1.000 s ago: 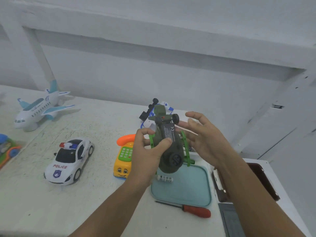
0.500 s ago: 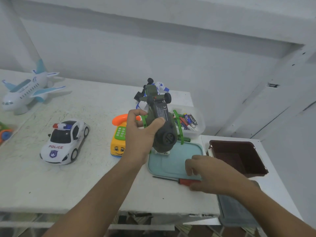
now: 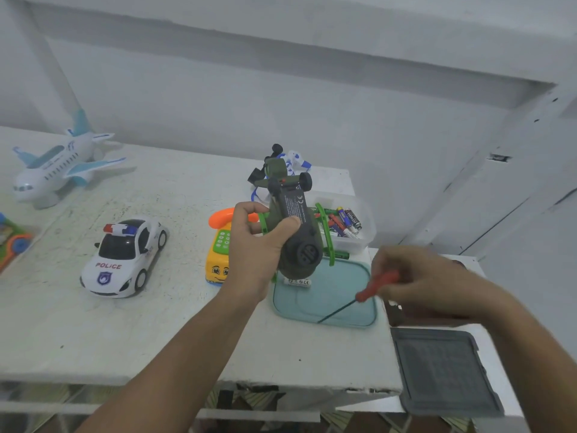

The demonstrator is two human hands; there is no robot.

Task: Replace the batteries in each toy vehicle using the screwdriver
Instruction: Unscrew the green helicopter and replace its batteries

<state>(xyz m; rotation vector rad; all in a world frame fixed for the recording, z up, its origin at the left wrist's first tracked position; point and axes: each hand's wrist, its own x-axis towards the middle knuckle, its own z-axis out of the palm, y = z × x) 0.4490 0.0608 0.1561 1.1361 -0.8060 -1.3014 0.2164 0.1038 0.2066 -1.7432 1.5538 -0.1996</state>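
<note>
— Helicopter (image 3: 293, 226) feeling light, stiff plastic? Where's it sitting?
— Left hand (image 3: 259, 245) is wrapping fingers (image 3: 249, 209) around its body, belly-up over the counter (image 3: 187, 307); right hand (image 3: 427, 276), at three o'clock, is gripping the screwdriver (image 3: 374, 287). I'm judging the skids (image 3: 326, 232) fragile.

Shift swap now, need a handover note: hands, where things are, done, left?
Left hand grips the green helicopter, underside up, above the teal tray.
Right hand holds the screwdriver, tip clear of the toy.
Batteries lie in the clear tub behind.
Done: tool in hand. Left: unscrew, swap batteries, close; then police car, airplane.
</note>
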